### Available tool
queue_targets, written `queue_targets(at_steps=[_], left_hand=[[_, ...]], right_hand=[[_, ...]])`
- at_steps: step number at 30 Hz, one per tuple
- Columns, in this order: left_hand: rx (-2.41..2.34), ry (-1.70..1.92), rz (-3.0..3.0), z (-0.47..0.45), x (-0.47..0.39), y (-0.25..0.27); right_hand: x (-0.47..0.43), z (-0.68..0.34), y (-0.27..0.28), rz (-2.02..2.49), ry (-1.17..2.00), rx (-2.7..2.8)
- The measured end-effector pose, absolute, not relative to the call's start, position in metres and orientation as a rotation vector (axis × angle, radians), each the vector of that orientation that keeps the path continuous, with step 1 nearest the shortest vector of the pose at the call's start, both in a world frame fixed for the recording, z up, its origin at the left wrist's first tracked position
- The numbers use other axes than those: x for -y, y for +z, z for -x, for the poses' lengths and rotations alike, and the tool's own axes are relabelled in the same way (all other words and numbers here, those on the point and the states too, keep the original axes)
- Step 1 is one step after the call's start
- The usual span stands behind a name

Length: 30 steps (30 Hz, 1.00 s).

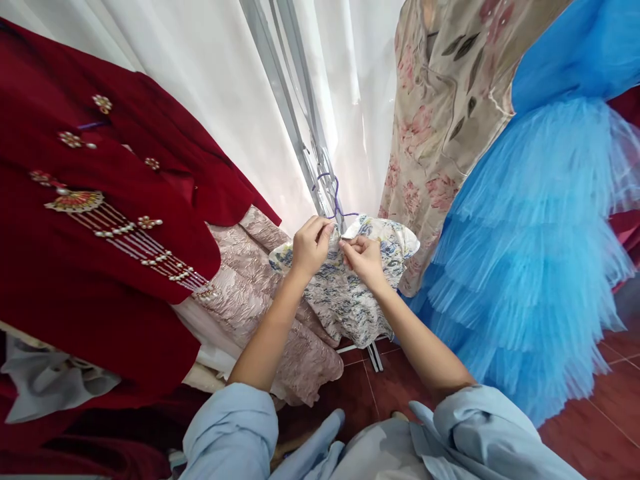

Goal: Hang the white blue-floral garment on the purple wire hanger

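A small white dress with a blue and yellow floral print (345, 300) hangs from a purple hanger (337, 193) in the middle of the view. My left hand (311, 248) is closed in a pinch at the left side of its neckline. On the right side of the neckline, my right hand (364, 259) pinches the collar edge between thumb and fingers. The fingertips of both hands are close together, a small gap apart. Whatever fine detail lies between them is too small to make out.
A grey metal stand (295, 87) rises before a white curtain (200, 73). To the left hang a dark red beaded garment (165, 140) and a pink brocade skirt (250, 287). A beige floral dress (425, 127) and a blue tiered tulle dress (520, 247) flank the right, above red floor tiles (360, 387).
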<state>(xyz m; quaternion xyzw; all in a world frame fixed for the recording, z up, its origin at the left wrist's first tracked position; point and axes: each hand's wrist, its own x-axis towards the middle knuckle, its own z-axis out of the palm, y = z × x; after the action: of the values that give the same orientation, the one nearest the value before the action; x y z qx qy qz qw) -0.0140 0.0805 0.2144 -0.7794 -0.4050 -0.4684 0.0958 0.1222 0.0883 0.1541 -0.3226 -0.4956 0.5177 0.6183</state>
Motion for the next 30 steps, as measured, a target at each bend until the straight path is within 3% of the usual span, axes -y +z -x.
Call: queue_targets(at_steps=[7,11,17,20,25,30], left_hand=[[1.196,-1.84,2.068,0.009,-0.088,0.209],[1.236,-2.128,1.83,0.04,-0.103,0.215],[1.169,-2.426,1.649,0.156,-0.106,0.221],[1.359,-2.201,1.737,0.164,-0.084,0.216],[1.644,-1.542,1.952,0.075,-0.051,0.174],[1.639,-1.346,1.836,0.035,-0.057,0.138]], right_hand=[[-0.1,-0.111,0.125,0.866,1.274,1.229],[-0.084,-0.102,0.062,0.972,1.354,1.351],[-0.036,-0.121,-0.042,1.291,1.29,1.266],[-0.032,-0.128,-0.056,1.236,1.267,1.263],[-0.037,-0.118,-0.056,1.171,1.287,1.315],[-0.036,-0.11,-0.069,1.198,1.282,1.292]])
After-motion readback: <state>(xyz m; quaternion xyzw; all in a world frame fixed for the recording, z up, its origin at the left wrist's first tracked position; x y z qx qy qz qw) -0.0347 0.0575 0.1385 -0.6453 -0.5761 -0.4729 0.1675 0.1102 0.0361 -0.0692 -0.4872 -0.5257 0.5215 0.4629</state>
